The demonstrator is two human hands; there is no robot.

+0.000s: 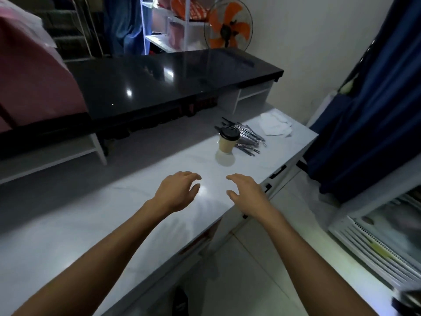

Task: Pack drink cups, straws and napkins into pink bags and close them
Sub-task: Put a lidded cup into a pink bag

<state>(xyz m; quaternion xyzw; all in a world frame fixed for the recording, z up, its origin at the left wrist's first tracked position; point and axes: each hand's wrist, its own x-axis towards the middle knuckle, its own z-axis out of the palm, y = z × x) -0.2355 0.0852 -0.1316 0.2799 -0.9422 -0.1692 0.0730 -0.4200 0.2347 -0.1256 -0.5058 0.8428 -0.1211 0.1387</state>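
With a pink bag (34,83) at far left, our left hand (177,192) and right hand (247,192) hover spread and empty, so we should grip the upright cup (227,140) below its lid, then collect straws (248,137) and napkins (276,125).

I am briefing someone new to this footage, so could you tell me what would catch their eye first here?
Two bare forearms reach forward over a pale counter, the left hand and right hand hovering empty with loosely curled fingers. Beyond them stands a tan paper cup with a black lid, with a heap of wrapped straws just behind it and white napkins further right. An orange-bladed fan glows at the back.
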